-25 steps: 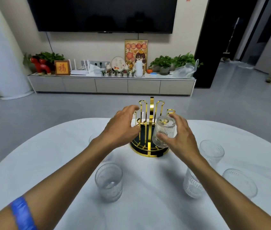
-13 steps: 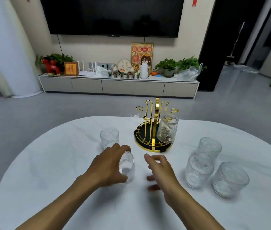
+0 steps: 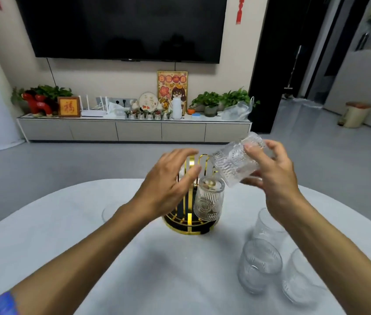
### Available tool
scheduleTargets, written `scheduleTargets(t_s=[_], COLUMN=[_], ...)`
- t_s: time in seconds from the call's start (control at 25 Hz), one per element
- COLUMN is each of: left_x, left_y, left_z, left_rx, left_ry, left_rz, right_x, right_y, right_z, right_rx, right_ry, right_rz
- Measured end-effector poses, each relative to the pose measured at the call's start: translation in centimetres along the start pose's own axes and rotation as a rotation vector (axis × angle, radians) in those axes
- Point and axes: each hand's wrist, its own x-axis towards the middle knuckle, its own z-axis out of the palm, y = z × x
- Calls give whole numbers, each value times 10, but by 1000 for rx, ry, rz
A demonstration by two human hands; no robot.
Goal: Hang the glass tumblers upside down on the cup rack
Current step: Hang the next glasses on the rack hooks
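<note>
Half a second before, the left hand had been closed around a tumbler low on the table and the right hand had hovered empty; by this moment both had risen to the rack and the glass had passed to the right hand. Nearest the camera, a blue wristband (image 3: 3,303) showed on the left forearm. On the white table (image 3: 66,258), three upright ribbed tumblers (image 3: 258,266) stood clustered at the right, partly behind the right forearm, and another glass (image 3: 109,212) showed only as a faint rim behind the left forearm. Farther in, the gold and black cup rack (image 3: 189,226) stood at mid-table with one hung tumbler (image 3: 209,201) already upside down on a prong at its front right. The left hand (image 3: 168,185) was spread open and held nothing, its fingers close against the rack's gold loops; whether they touched the loops could not be told. The right hand (image 3: 271,173) grasped the held tumbler (image 3: 237,163), tilted on its side in the air, above and just right of the hung one and near the prong tops. Beyond the table, a low cabinet (image 3: 134,130) carried a framed plaque (image 3: 69,107) with one gold Chinese character, too blurred to read for certain, and a cartoon poster (image 3: 172,87) whose top line of characters was illegible. Above hung a dark television (image 3: 123,28).
</note>
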Motion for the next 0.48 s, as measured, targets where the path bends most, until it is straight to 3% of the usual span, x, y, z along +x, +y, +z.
scheduleTargets(t_s=[0.08, 0.16, 0.28, 0.48], left_x=[39, 64, 73, 74], left_y=[-22, -44, -69, -84], left_z=[11, 24, 33, 28], left_rx=[190, 385, 432, 380], left_ry=[-66, -228, -346, -344], left_rz=[-44, -45, 13, 62], right_x=[40, 73, 97, 101], right_y=[-2, 13, 37, 63], right_z=[-7, -11, -12, -9], right_rx=[-287, -503, -681, -767], right_ry=[4, -78, -203, -297], right_rz=[-234, -334, -354, -357])
